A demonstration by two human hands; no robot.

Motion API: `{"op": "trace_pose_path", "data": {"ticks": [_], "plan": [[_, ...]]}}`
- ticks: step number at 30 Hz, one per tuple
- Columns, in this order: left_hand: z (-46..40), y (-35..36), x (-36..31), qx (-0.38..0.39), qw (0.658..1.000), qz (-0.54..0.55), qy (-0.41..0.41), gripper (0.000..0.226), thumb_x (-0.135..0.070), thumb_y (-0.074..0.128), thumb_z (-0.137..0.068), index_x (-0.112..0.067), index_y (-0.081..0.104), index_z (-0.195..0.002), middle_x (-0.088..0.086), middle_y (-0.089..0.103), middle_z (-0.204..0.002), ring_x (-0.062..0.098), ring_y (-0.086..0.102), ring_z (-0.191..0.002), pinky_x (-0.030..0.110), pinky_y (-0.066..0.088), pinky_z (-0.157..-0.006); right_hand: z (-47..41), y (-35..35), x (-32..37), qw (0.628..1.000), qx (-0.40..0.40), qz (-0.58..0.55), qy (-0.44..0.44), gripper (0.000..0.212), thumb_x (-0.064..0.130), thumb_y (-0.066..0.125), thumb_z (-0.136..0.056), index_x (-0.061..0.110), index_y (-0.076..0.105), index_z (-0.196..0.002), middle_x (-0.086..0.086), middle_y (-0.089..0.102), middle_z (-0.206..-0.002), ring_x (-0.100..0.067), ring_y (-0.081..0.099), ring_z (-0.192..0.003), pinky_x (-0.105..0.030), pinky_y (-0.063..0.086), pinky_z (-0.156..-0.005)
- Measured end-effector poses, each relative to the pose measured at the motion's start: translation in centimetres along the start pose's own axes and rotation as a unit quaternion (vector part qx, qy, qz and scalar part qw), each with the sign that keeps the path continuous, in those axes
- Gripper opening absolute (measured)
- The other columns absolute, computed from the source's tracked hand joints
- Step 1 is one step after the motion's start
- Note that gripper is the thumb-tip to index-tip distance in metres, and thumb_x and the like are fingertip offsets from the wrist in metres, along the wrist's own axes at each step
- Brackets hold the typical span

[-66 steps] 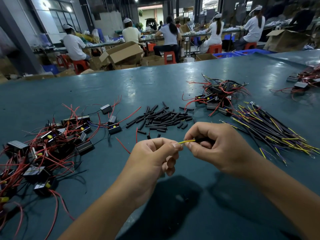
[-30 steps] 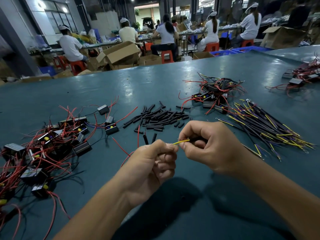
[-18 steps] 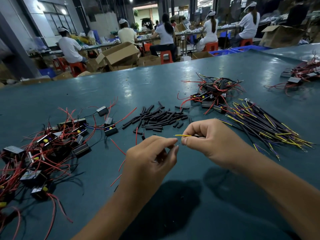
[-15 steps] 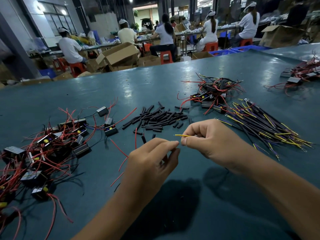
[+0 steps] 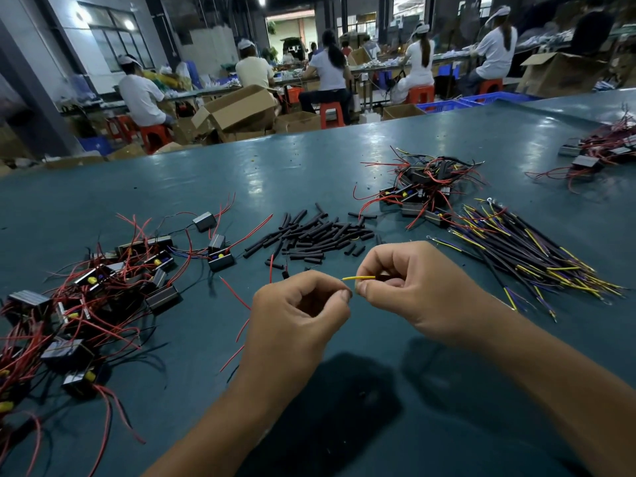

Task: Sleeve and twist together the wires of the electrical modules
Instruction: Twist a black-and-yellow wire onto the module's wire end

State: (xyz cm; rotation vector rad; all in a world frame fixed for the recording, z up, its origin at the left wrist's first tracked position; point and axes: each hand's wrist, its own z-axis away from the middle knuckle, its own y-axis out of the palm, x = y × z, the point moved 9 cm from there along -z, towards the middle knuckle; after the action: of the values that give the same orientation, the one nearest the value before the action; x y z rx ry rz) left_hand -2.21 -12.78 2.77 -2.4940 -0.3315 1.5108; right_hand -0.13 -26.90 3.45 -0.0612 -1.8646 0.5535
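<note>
**Yellow wire end pointed left, straight at my left hand**

I held the yellow wire (image 5: 359, 278) in my right hand (image 5: 409, 290), pinched between thumb and forefinger, so that its free end stuck out to my left, lying almost level and running across me from right to left. A dark length of it, maybe a sleeve, showed inside the curl of my right fingers; I could not tell which. My left hand (image 5: 296, 315) sat just beside that tip, a little lower and nearer to me, thumb and forefinger curled in toward each other. Whether they pinched a bare strand I could not tell; red wires (image 5: 241, 335) ran out from under that hand across the counter (image 5: 344, 160).

As I judged it, the coming move turned on that line: the yellow tip aimed at my left fingertips (image 5: 345, 295), close to touching them, so the left hand was the nearer one to meet it and only had to rise slightly along the wire's own axis.

The black sleeves (image 5: 309, 234) lay in a heap beyond both hands, well apart from the wire. The modules (image 5: 103, 287) with their red leads lay off to my left, and the bundle of yellow and purple wires (image 5: 526, 256) lay to my right
</note>
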Motion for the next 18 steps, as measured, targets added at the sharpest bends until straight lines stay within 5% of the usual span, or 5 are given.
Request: {"op": "trace_pose_path", "data": {"ticks": [3,7,8,13,18], "plan": [[0.3,1.2,2.0,0.034,0.969,0.169,-0.177,0.024,-0.003,0.069,-0.081,-0.014,0.069,-0.060,0.000,0.055,-0.051,0.010,0.042,-0.038,0.020,0.035,-0.040,0.3,-0.1,1.2,0.998,-0.016,0.028,-0.061,0.015,0.000,0.066,-0.086,0.010,0.062,-0.074,0.012,0.044,-0.053,-0.002,0.030,-0.046,-0.012,0.027,-0.046],[2.4,4.3,2.9,0.121,0.799,0.436,-0.395,0.009,-0.010,0.062,-0.065,-0.012,0.065,-0.058,-0.003,0.045,-0.054,0.003,0.030,-0.034,0.015,0.025,-0.027,0.9,-0.1,2.6,0.987,-0.032,0.099,-0.124,0.009,0.011,0.066,-0.079,0.018,0.061,-0.074,-0.001,0.044,-0.053,-0.004,0.030,-0.046,-0.012,0.026,-0.047],[2.4,4.5,2.8,0.123,0.793,0.446,-0.396,0.004,-0.011,0.063,-0.063,-0.012,0.064,-0.059,-0.003,0.045,-0.055,0.003,0.030,-0.034,0.015,0.024,-0.026,0.9,-0.1,2.5,0.988,-0.031,0.096,-0.120,0.010,0.011,0.066,-0.079,0.018,0.061,-0.074,-0.001,0.045,-0.054,-0.004,0.030,-0.046,-0.012,0.026,-0.047],[0.2,0.1,1.8,-0.009,0.983,0.132,-0.126,0.016,-0.007,0.070,-0.084,-0.014,0.069,-0.070,0.004,0.060,-0.055,0.012,0.045,-0.041,0.024,0.038,-0.037,-0.2,-0.6,-0.6,0.999,-0.028,0.029,0.012,0.013,0.008,0.067,-0.087,0.009,0.064,-0.074,0.006,0.047,-0.057,-0.008,0.033,-0.051,-0.020,0.029,-0.049],[0.7,-0.1,-2.7,-0.030,0.964,-0.163,0.206,0.009,-0.018,0.067,-0.086,-0.015,0.075,-0.090,-0.008,0.065,-0.076,0.011,0.058,-0.057,0.030,0.050,-0.055,-0.2,-0.7,-2.3,0.996,-0.033,-0.022,0.082,0.015,0.011,0.068,-0.088,0.002,0.066,-0.076,0.009,0.041,-0.048,-0.006,0.028,-0.043,-0.017,0.023,-0.041]]}}
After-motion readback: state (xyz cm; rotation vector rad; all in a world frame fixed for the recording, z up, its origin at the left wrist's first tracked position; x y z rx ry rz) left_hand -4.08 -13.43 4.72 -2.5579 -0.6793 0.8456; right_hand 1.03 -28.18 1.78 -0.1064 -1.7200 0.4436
